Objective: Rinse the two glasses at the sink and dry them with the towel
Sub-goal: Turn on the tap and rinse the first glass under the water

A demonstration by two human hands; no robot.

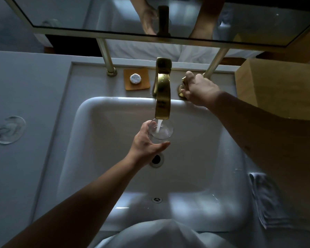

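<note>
We count two glasses. One glass (pixel 161 131) sits in our left hand (pixel 145 143), fingers curled round it in a firm grip, under the brass spout (pixel 162 97) over the sink (pixel 100 133); a white stream of water (pixel 159 126) falls into it. The second glass (pixel 9 129) lies on the worktop (pixel 21 83), well apart to the left. Our right hand (pixel 199 90) grips the one tap handle (pixel 183 81). One folded towel (pixel 265 199) lies right of the basin (its far edge is hidden by our arm).
</note>
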